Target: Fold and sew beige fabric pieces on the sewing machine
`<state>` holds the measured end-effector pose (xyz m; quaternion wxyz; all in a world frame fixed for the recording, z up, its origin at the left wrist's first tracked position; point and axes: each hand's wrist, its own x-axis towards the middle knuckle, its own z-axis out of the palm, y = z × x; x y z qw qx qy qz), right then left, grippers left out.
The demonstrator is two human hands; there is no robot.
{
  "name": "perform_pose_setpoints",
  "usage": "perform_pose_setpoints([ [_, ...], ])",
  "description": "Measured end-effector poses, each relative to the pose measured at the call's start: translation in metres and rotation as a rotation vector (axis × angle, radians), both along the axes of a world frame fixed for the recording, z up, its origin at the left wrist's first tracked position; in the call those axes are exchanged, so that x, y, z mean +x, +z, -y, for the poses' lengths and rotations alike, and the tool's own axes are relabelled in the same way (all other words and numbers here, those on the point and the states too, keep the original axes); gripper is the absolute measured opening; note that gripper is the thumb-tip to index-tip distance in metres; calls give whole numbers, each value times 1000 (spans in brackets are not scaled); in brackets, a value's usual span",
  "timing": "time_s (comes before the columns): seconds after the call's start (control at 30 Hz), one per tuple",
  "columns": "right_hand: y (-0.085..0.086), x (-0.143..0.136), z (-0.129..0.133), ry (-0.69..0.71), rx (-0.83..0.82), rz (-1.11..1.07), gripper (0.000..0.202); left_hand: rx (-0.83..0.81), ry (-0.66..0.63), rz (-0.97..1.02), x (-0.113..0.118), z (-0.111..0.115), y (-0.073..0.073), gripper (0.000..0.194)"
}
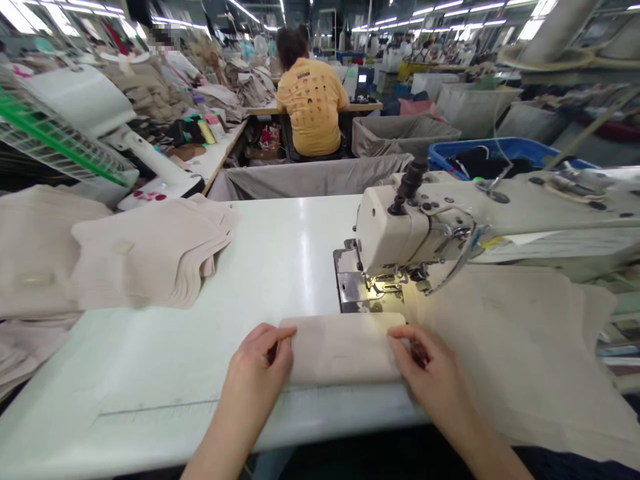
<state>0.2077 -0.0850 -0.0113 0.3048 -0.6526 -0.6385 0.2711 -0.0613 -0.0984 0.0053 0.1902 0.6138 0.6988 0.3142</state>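
A beige fabric piece (345,350), folded into a rectangle, lies on the table in front of the sewing machine (395,227). My left hand (263,360) pinches its upper left corner between thumb and fingers. At the opposite end, my right hand (433,363) pinches the upper right corner. The fabric's far edge sits just short of the lit metal needle plate (385,290), and the presser foot and needle area are partly hidden under the machine head. To the right, larger beige fabric panels (515,347) lie spread beside my right hand.
Stacked beige cut pieces (150,257) cover the table's left side, near a white fan (80,100) with a green-striped guard. A ruler line (160,408) runs along the front edge. Beyond are a grey cloth bin (320,179), a blue tub (510,143) and a seated person (313,100).
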Motion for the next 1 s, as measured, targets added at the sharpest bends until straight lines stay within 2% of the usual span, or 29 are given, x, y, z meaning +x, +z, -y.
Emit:
perform_pose_setpoints([
  [0.1, 3, -1, -1, 10, -47, -22, 24, 1, -2, -12, 1, -1, 3, 33],
  [0.27, 8, 0, -4, 27, -96, -80, 35, -8, 6, -20, 1, 0, 5, 32],
  [1.0, 14, 1, -1, 103, -112, -3, 24, -32, 18, -31, -2, 3, 4, 25],
])
